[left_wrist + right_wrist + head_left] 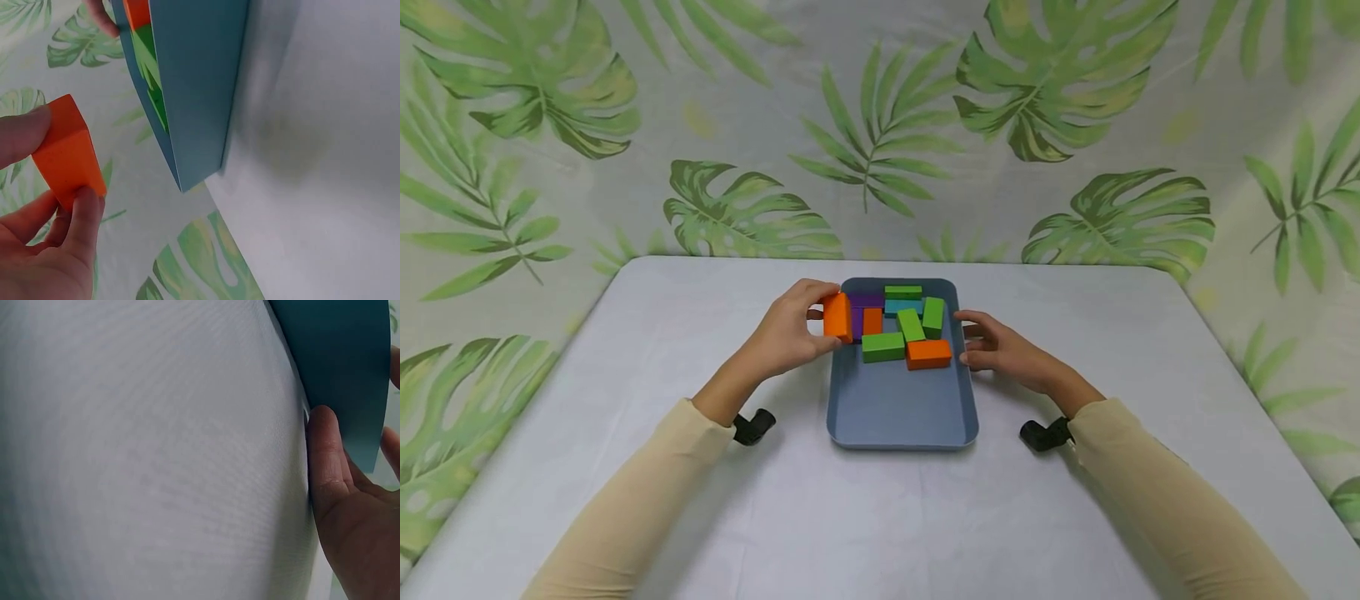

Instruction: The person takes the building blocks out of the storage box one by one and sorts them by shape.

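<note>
Orange block (837, 318), pinched by the left hand (782, 329) at the left rim of a blue-gray tray (902, 410), might tumble onto the other blocks (883, 347) inside if that pinch slips, while the right hand (1006, 354), loosely bent, touches the opposite side.

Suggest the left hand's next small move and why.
Perhaps shift the orange rectangular block toward the bare near half of the blue-grey rectangular tray: the left hand grips it above the tray's left rim, while coloured blocks crowd the far half.
</note>
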`<state>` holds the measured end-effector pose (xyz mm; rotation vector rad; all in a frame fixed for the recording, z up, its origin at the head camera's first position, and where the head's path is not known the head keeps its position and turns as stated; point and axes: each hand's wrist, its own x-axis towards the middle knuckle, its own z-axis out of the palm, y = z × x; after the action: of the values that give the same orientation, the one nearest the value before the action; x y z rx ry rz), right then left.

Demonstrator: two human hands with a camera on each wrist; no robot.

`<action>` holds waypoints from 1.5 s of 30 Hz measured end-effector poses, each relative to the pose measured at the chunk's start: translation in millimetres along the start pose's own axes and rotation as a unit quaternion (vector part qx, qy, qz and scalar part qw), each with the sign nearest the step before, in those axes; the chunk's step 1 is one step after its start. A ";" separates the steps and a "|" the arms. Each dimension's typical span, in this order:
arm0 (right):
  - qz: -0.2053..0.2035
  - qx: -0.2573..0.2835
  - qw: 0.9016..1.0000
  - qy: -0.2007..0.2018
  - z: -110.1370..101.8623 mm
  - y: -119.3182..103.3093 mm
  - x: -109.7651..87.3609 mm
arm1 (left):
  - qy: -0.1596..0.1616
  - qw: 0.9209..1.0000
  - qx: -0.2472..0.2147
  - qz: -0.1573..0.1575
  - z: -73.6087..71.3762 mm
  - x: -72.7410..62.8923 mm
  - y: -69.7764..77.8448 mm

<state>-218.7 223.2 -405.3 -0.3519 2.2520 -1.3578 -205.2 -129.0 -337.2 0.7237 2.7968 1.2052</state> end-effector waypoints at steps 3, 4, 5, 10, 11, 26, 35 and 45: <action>0.000 0.001 1.000 0.002 -1.1 0.7 -1.0 | 0.009 1.000 0.005 -0.001 -4.7 0.6 -3.6; -0.001 0.001 1.000 0.002 -1.4 0.9 -1.2 | 0.011 1.000 0.006 -0.002 -6.7 1.1 -5.3; -0.001 0.001 1.000 0.002 -1.7 1.2 -1.5 | 0.013 1.000 0.007 -0.003 -8.9 1.4 -7.7; -0.002 0.007 1.000 -0.001 -2.4 2.5 -1.2 | 0.011 1.000 0.016 -0.021 -23.4 3.3 -22.1; -0.002 0.007 1.000 -0.002 -2.4 2.9 -1.0 | 0.009 0.999 0.019 -0.025 -26.4 3.2 -24.6; -0.004 0.002 1.000 -0.004 -1.9 2.4 2.2 | -0.033 0.998 0.004 -0.056 -58.6 -0.2 -56.7; -0.002 -0.008 1.000 -0.002 -3.8 4.0 0.9 | -0.017 0.996 0.005 -0.092 -72.6 -0.2 -85.3; -0.004 -0.012 1.000 -0.005 -3.2 5.9 3.1 | -0.016 0.991 0.004 -0.133 -77.4 -9.3 -116.5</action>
<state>-222.9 226.9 -410.1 -0.3764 2.2634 -1.3311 -259.1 -255.5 -364.8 0.3518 2.7605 1.1240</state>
